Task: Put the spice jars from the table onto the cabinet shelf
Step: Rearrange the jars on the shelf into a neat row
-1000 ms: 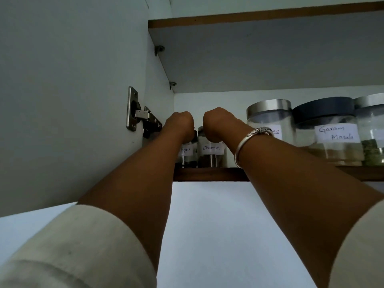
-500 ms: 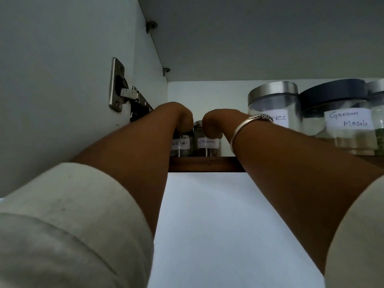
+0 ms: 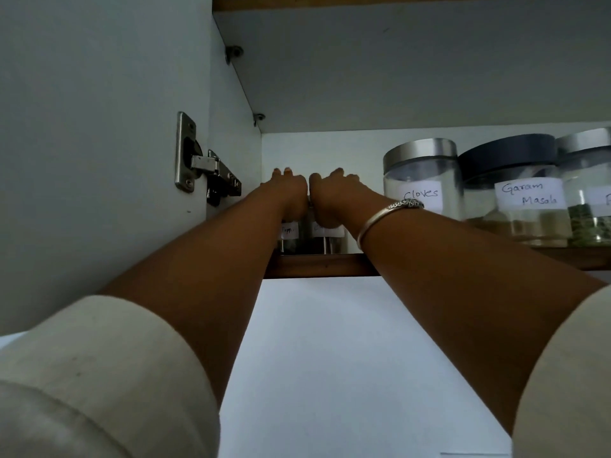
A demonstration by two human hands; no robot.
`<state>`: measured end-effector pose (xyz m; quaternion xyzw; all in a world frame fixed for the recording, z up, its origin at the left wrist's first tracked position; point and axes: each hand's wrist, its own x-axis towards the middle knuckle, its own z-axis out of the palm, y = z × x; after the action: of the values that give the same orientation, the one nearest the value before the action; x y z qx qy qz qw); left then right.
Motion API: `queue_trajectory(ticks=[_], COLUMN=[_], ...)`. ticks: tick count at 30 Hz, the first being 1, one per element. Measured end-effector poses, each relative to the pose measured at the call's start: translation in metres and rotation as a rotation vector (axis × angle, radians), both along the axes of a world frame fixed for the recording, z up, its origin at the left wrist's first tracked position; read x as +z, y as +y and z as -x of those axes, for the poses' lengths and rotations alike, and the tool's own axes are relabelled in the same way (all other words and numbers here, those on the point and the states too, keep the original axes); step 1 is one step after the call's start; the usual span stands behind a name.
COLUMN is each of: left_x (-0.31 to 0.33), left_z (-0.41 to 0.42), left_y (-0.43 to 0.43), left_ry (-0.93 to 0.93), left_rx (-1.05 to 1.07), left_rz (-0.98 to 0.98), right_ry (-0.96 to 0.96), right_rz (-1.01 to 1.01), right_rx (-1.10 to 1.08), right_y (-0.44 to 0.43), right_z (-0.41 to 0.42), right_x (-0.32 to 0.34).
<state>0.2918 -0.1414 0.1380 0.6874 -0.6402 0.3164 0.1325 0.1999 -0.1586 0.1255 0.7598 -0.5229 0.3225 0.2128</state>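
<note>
Head view: the left jar (image 3: 288, 238) and right jar (image 3: 325, 241) stood upright at the shelf's (image 3: 314, 266) left end, directly beneath the left hand (image 3: 287, 198) and right hand (image 3: 334, 201) — 1 each, equally near. The fingers (image 3: 287, 172) pointed up, uncurled off the lids; 0.5 s earlier both were fists gripping them.

On the cabinet shelf (image 3: 317, 266), two small jars stand side by side at the left end, the left small jar (image 3: 289, 239) under the left hand (image 3: 287, 193) and the right small jar (image 3: 327, 241) under the right hand (image 3: 334, 196). To their right stand larger jars in a row: the Cloves jar (image 3: 421, 180), the Garam Masala jar (image 3: 515, 193), then a third jar (image 3: 588, 193) at the picture's edge. The hinge (image 3: 205, 170) sits left of the hands.
</note>
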Motion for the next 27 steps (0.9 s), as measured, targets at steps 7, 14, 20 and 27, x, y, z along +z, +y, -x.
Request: queue_trajectory(ticks=[7, 14, 20, 27], left_x=[-0.012, 0.004, 0.013, 0.004], left_z=[0.009, 0.038, 0.084, 0.13], left_y=[0.045, 0.107, 0.135, 0.136], left_ry=[-0.022, 0.115, 0.202, 0.124], left_rx=[-0.139, -0.262, -0.432, -0.374], left_rz=[0.053, 0.035, 0.05, -0.03], right_ry=[0.474, 0.514, 0.448, 0.27], right_rz=[0.086, 0.341, 0.343, 0.073], right_rx=[-0.229, -0.09, -0.08, -0.182], right_y=[0.046, 0.102, 0.13, 0.14], right_z=[0.007, 0.051, 0.117, 0.194], right_x=[-0.012, 0.0, 0.014, 0.007])
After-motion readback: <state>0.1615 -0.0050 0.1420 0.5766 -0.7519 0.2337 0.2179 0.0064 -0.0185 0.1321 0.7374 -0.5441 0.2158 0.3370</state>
